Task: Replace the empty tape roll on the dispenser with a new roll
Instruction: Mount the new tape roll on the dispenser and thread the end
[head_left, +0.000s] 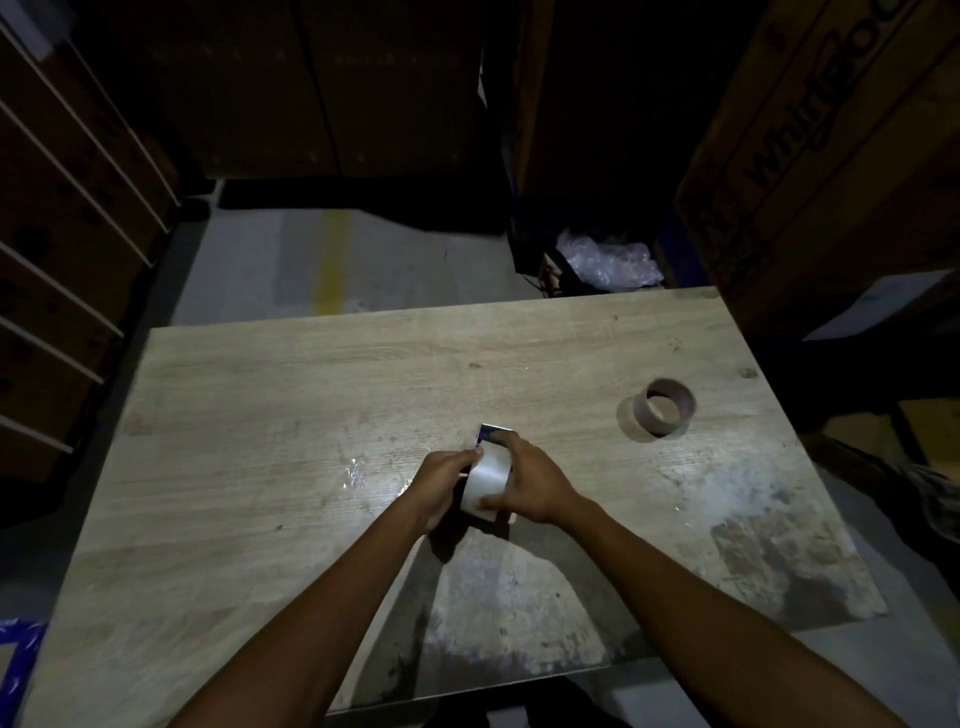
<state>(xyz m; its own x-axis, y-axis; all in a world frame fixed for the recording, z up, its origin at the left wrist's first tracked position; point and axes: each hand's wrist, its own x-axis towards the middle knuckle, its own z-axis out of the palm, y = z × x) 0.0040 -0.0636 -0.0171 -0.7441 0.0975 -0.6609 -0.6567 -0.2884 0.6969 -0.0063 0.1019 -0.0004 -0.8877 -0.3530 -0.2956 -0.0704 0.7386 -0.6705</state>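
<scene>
The new tape roll (487, 482), pale and glossy, sits near the middle of the wooden surface (291, 415), held between both hands. The left hand (441, 486) presses against the roll's left side with its fingers curled around the edge, while the right hand (535, 480) wraps the roll's right side, thumb laid across the near face and fingers reaching over the top. Just beyond the roll, touching it, the dispenser (493, 434) shows only as a dark blue metal end with a toothed edge; the rest is hidden behind the roll and hands, so whether the roll is seated on it cannot be told. The empty tape core (665, 408), a brown cardboard ring, lies on its side well to the right of the roll and farther back, apart from both hands. A small shiny scrap (356, 475) lies on the surface left of the roll.
</scene>
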